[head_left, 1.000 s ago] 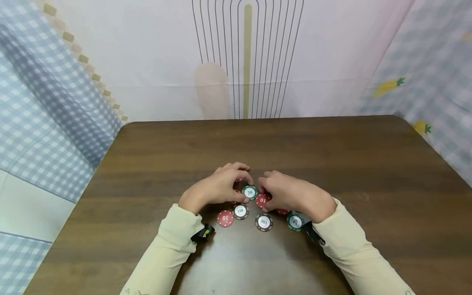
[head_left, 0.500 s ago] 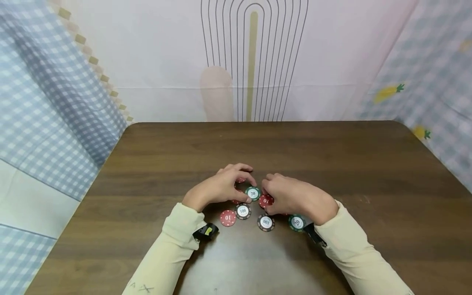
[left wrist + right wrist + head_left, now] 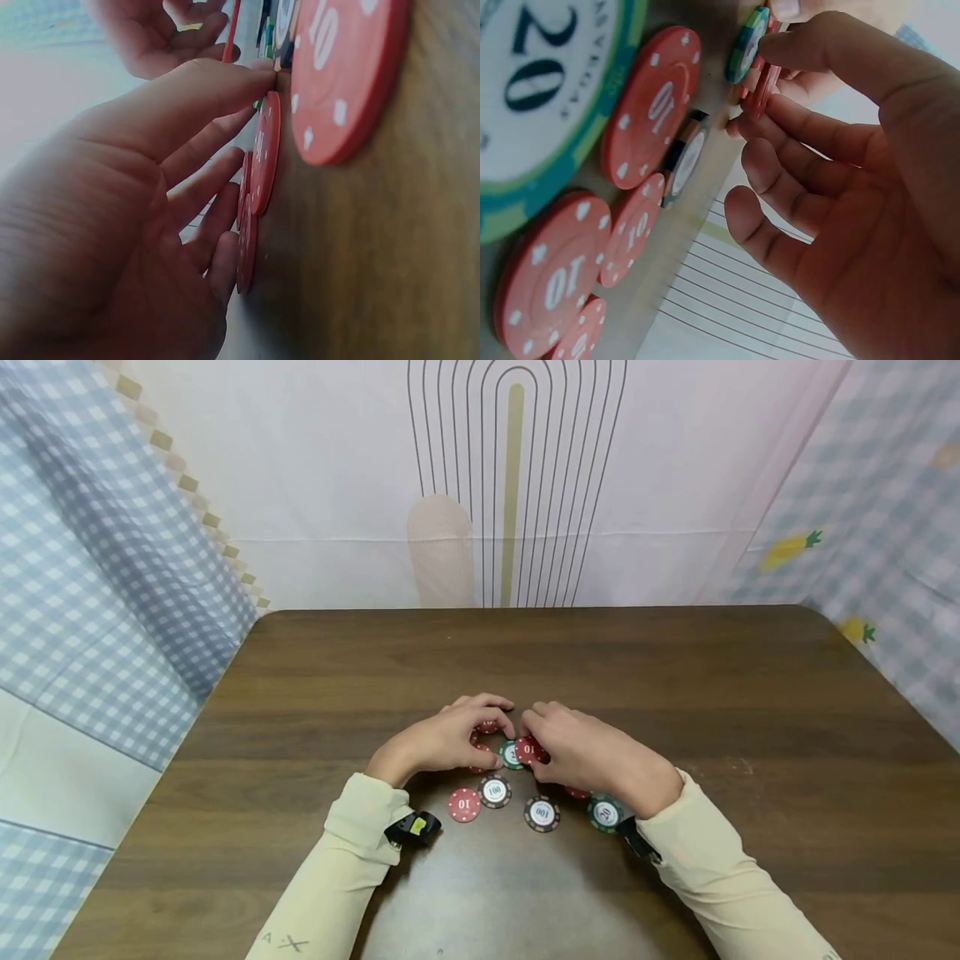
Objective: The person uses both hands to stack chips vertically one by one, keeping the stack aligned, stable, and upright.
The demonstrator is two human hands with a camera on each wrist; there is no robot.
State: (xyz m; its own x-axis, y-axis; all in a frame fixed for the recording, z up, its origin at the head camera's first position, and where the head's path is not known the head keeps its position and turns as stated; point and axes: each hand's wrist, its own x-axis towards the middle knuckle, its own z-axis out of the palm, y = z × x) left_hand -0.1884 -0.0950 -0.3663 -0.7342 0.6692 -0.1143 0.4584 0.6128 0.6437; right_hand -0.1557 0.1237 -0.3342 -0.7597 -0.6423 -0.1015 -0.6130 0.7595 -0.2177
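Note:
In the head view my right hand (image 3: 585, 747) pinches a red poker chip (image 3: 528, 750) marked 10. That chip partly covers a green poker chip (image 3: 511, 755) in the same view. The thumb and index finger of my left hand (image 3: 438, 739) curl about the green chip's edge. In the left wrist view, red poker chips (image 3: 266, 154) lie beside my left fingers. The right wrist view has the held red chip (image 3: 763, 90) edge-on between my right thumb and fingers, close to the green chip (image 3: 746, 46).
Nearer the body lie a red chip (image 3: 464, 805), two black chips (image 3: 495, 791) marked 100 and another green chip (image 3: 604, 813). One red chip (image 3: 577, 792) shows partly beneath the right hand. A brown wooden table (image 3: 360, 660) bears everything; patterned cloth (image 3: 300, 485) hangs behind it.
Half a second ago the red chip was just right of the green one. My right hand has moved it left, so it overlaps the green chip. The left hand has barely shifted.

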